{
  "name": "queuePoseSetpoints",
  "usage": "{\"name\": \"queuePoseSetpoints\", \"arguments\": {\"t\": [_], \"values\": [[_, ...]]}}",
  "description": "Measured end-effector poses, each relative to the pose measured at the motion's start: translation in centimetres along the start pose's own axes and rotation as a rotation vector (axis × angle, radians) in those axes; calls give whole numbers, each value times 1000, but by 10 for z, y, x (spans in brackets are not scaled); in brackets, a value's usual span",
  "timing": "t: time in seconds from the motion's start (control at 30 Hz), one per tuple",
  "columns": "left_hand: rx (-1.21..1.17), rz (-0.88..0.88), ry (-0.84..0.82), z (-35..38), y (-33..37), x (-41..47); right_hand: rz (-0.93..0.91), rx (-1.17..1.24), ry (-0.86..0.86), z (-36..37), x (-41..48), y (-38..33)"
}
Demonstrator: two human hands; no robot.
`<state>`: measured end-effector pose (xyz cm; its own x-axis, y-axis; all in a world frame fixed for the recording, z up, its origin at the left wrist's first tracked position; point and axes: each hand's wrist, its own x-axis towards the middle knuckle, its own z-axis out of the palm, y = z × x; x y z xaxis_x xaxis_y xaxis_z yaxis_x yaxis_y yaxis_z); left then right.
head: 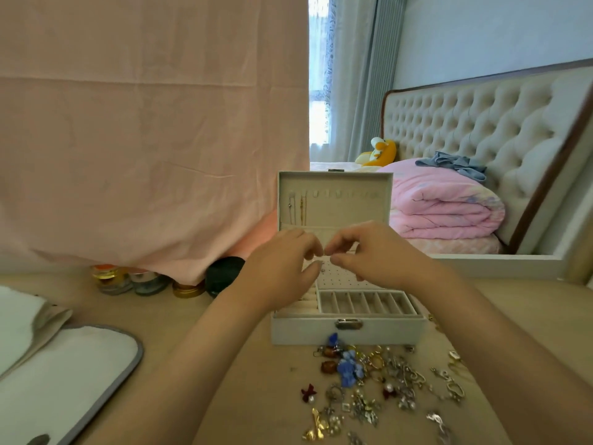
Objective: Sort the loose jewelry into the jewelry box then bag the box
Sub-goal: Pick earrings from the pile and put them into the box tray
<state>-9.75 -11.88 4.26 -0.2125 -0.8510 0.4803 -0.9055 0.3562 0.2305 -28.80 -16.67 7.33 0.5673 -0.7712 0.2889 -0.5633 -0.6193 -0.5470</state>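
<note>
Above the open jewelry box at 12 o'clock on the table, your left hand and right hand pinch something tiny; what it is cannot be told. Two chains hang in the lid. Most loose jewelry remains at 6 o'clock; bagging is not started.

The open jewelry box stands on the table, loose jewelry at its 6 o'clock, jars at 9 o'clock, both hands over its trays.
</note>
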Motion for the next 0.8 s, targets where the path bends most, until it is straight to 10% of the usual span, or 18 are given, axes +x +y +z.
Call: {"name": "queuePoseSetpoints", "arguments": {"t": [0.8], "values": [[-102,-15,-191,45,28,-98,6,-570,-139,57,-86,-3]]}}
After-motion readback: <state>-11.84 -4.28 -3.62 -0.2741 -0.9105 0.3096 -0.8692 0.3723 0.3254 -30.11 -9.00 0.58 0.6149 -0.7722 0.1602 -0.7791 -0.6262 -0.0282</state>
